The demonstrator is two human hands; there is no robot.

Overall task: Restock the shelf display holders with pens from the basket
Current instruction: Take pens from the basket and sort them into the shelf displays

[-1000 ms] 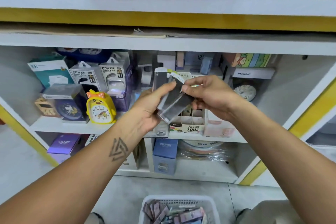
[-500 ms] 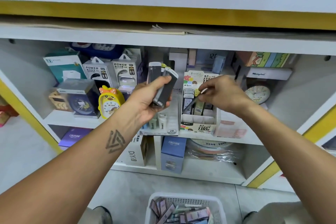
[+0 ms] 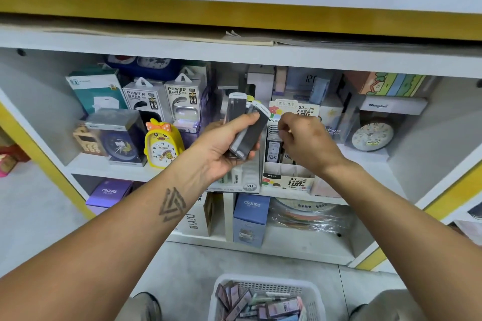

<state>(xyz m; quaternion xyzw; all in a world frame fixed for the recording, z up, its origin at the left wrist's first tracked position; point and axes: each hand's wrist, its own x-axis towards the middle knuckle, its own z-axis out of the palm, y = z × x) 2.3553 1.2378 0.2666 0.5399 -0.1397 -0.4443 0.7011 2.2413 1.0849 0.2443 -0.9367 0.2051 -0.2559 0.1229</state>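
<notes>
Straight ahead of both hands, a white shelf unit (image 3: pixel 260 53) with yellow edging, crowded with boxed goods. Beyond and left of the left hand, two white hanging boxes printed POWER BANK (image 3: pixel 164 101), a clear-cased dark blue clock (image 3: pixel 118 138) and a yellow duck-shaped alarm clock (image 3: pixel 163 147) with an orange bow. Right of the right hand, well apart, a round pale clock (image 3: pixel 372 136) in clear packaging. Directly under the right hand, a white cardboard display holder (image 3: pixel 287 181) printed 0.7 HB and 100, with slim dark packs (image 3: pixel 273 147) standing upright in its back rows and its front slots showing bare card. Below both hands, on the lower shelf, a blue CRUHRE box (image 3: pixel 251 219). Nearer than the hands, down on the floor, a white plastic mesh basket (image 3: pixel 267 294) holding a loose heap of slim purple-grey and pastel packs (image 3: pixel 260 305).

Left hand (image 3: pixel 221 148) raised palm-up, fingers and thumb curled round a few slim grey rectangular packs with white ends (image 3: pixel 247 125), fanned and tilted up toward the shelf. Right hand (image 3: pixel 307 143) just beside it, knuckles up, fingertips drawn together over the holder's back rows; cannot tell whether anything is pinched between them, the grip hidden by the back of the hand. Hands close together but not touching.
</notes>
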